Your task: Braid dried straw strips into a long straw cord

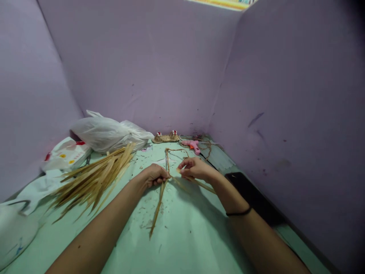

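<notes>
My left hand (156, 175) is closed in a pinch at the near end of a thin braided cord (167, 160). From that pinch one dried leaf strip (157, 213) hangs down toward me over the green surface, and another, blurred strip angles off to the right. My right hand (195, 168), just to the right, has its fingers pinched on a pale dried leaf strip (203, 185) whose length shows below the palm. Beyond the hands the cord runs away from me, then bends right.
On the left lies a bundle of dried leaf strips (99, 175), with a white plastic bag (105, 131) and a white box (68, 152) behind. At the back are a woven piece (165, 139) and a pink glue gun (192, 145). A black slab (253, 196) lies right. Walls enclose the surface.
</notes>
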`<action>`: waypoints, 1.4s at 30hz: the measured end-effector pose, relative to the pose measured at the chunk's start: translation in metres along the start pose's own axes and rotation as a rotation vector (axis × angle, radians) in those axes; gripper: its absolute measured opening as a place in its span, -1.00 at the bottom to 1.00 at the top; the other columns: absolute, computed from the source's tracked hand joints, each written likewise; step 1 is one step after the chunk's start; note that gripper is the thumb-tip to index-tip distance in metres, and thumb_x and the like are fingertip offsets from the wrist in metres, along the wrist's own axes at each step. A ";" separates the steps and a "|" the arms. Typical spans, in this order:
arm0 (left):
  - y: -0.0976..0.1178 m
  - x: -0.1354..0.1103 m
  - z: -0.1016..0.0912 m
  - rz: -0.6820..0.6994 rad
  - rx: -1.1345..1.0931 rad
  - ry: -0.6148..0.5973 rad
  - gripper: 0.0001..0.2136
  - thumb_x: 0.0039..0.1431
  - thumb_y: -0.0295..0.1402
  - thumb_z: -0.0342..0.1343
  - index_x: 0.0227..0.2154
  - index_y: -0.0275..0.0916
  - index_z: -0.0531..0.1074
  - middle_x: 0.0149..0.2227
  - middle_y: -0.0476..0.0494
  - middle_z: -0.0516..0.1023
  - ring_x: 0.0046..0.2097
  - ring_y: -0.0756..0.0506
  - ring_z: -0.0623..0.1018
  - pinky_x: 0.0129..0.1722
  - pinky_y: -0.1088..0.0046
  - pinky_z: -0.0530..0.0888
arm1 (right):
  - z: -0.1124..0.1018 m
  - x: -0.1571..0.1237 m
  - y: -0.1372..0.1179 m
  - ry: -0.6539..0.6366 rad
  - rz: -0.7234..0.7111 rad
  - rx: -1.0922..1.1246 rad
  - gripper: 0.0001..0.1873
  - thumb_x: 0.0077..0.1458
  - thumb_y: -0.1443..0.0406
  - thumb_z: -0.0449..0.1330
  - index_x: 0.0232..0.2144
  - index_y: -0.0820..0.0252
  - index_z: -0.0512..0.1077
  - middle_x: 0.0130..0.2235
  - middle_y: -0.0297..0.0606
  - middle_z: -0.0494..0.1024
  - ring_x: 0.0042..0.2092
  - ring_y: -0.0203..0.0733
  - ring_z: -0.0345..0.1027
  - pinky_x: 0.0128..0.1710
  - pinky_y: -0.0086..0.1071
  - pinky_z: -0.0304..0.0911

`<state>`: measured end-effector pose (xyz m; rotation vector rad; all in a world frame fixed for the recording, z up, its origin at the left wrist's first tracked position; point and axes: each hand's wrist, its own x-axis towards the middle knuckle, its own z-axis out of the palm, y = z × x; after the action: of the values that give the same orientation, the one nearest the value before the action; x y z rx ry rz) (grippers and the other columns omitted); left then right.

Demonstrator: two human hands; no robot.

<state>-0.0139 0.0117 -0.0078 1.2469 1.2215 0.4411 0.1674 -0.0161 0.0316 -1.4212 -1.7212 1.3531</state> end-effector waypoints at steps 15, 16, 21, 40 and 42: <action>0.000 -0.003 0.002 0.021 0.030 0.044 -0.89 -0.37 -0.38 0.04 -0.75 -0.33 0.27 -0.78 0.06 0.21 -0.76 0.15 0.09 -0.77 0.59 -0.09 | 0.030 0.011 0.011 0.052 0.185 0.212 -0.89 -0.15 0.46 0.02 -0.64 0.26 0.26 -0.76 -0.43 0.30 -0.71 -0.40 0.16 -0.70 -0.56 0.07; 0.000 -0.003 0.002 0.019 0.028 0.043 -0.89 -0.37 -0.38 0.04 -0.75 -0.33 0.27 -0.78 0.05 0.21 -0.76 0.16 0.09 -0.77 0.59 -0.09 | 0.030 0.012 0.012 0.084 0.192 0.214 -0.90 -0.16 0.46 0.02 -0.63 0.26 0.25 -0.73 -0.41 0.33 -0.71 -0.40 0.18 -0.69 -0.56 0.09; 0.002 -0.004 0.002 0.015 0.020 0.042 -0.91 -0.37 -0.39 0.04 -0.73 -0.32 0.28 -0.78 0.06 0.22 -0.76 0.15 0.10 -0.78 0.60 -0.08 | 0.033 0.021 0.023 0.218 0.194 0.030 -0.92 -0.27 0.48 0.05 -0.67 0.26 0.30 -0.75 -0.41 0.29 -0.74 -0.39 0.12 -0.75 -0.54 0.03; 0.005 -0.010 0.006 -0.021 0.047 0.099 -0.92 -0.41 -0.40 -0.01 -0.76 -0.32 0.28 -0.83 0.07 0.16 -0.79 0.15 0.07 -0.78 0.60 -0.08 | 0.042 0.010 0.014 0.046 0.264 0.334 -0.91 -0.19 0.44 0.03 -0.64 0.26 0.28 -0.68 -0.35 0.39 -0.67 -0.33 0.25 -0.70 -0.50 0.19; 0.006 -0.012 0.007 -0.018 0.052 0.096 -0.93 -0.40 -0.41 -0.03 -0.78 -0.32 0.27 -0.84 0.06 0.15 -0.79 0.15 0.06 -0.78 0.60 -0.09 | 0.043 0.012 0.018 0.032 0.253 0.372 -0.92 -0.24 0.46 0.04 -0.64 0.26 0.30 -0.67 -0.35 0.40 -0.65 -0.32 0.26 -0.68 -0.49 0.21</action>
<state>-0.0103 0.0009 0.0020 1.2705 1.3317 0.4627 0.1339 -0.0214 -0.0022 -1.4639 -1.2156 1.6709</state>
